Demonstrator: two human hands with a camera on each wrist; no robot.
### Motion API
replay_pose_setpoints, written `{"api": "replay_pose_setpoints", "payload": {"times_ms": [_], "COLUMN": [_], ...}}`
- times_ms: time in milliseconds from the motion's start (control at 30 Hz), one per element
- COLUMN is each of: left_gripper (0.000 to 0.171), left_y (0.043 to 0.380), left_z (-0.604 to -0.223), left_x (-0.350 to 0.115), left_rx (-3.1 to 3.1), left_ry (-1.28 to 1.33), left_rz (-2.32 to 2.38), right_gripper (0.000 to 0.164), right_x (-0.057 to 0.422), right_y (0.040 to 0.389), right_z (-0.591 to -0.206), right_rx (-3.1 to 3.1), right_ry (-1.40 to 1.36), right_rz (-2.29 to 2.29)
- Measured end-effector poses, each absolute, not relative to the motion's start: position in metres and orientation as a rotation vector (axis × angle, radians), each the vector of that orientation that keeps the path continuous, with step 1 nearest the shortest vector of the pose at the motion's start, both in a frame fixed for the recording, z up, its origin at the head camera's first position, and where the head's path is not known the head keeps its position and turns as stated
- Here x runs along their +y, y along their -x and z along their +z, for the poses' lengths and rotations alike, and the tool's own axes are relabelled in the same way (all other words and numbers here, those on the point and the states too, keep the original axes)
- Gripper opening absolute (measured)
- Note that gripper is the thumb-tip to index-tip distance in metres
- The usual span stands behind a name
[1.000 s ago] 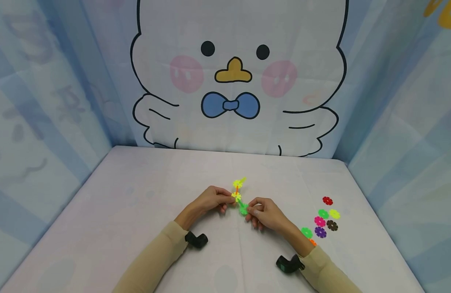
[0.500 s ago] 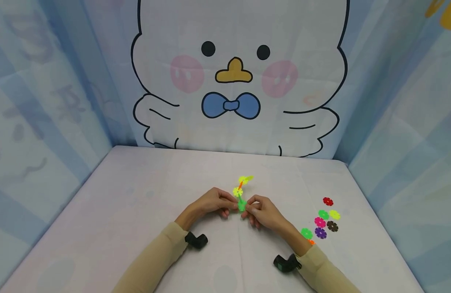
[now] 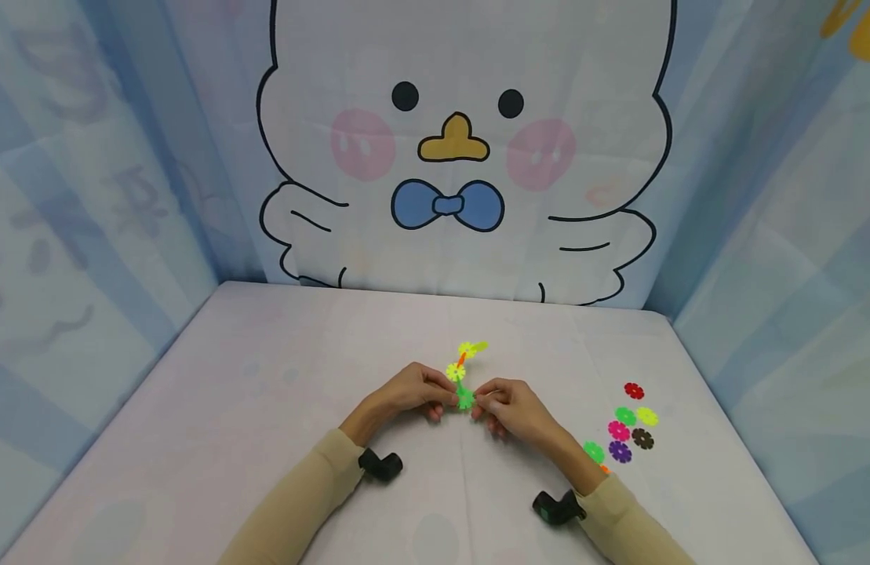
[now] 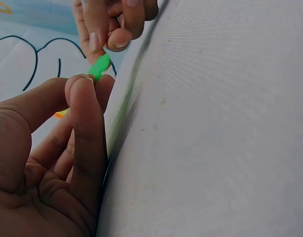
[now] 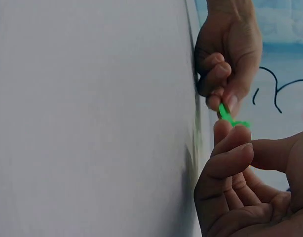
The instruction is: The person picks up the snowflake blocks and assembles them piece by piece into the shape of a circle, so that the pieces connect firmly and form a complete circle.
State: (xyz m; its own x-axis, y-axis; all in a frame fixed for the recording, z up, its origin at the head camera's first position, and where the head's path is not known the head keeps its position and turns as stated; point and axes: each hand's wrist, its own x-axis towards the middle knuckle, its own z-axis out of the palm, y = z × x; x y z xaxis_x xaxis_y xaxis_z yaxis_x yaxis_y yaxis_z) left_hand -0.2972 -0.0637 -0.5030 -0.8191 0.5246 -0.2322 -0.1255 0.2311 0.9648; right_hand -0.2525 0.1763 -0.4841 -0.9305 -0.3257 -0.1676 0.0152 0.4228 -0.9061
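A short chain of notched plastic snowflake discs stands between my hands in the head view. From the top it has a yellow disc (image 3: 467, 350), an orange disc (image 3: 462, 359) seen edge-on, another yellow disc (image 3: 456, 372) and green at the bottom. My left hand (image 3: 416, 390) pinches the lowest green disc (image 3: 466, 401) between thumb and forefinger, as the left wrist view also shows. From the other side, my right hand (image 3: 514, 408) has thumb and fingertips brought together at that disc's right edge. Its fingertips (image 5: 229, 129) partly cover the green in the right wrist view.
Loose discs lie to the right: a red disc (image 3: 634, 391), a yellow one, a pink disc (image 3: 619, 431), a brown disc (image 3: 642, 439), a purple disc (image 3: 620, 451) and green ones. An orange disc is partly behind the right forearm. A printed curtain backs the table (image 3: 322, 329).
Over the last second my left hand has shifted from the yellow disc down to the green one. The chain's top has swung right, and the right hand has moved slightly left.
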Motion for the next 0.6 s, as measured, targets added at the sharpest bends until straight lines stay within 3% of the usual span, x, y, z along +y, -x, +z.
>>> {"api": "replay_pose_setpoints", "payload": {"times_ms": [600], "left_gripper": [0.02], "left_y": [0.296], "left_z": [-0.503], "left_x": [-0.063], "left_rx": [2.0], "left_ry": [-0.343], "left_rz": [1.622], "right_gripper": [0.028], "right_x": [0.286], "right_y": [0.256], "right_z": [-0.469], "right_rx": [2.633], "right_ry": [0.082], "right_rz": [-1.358]}}
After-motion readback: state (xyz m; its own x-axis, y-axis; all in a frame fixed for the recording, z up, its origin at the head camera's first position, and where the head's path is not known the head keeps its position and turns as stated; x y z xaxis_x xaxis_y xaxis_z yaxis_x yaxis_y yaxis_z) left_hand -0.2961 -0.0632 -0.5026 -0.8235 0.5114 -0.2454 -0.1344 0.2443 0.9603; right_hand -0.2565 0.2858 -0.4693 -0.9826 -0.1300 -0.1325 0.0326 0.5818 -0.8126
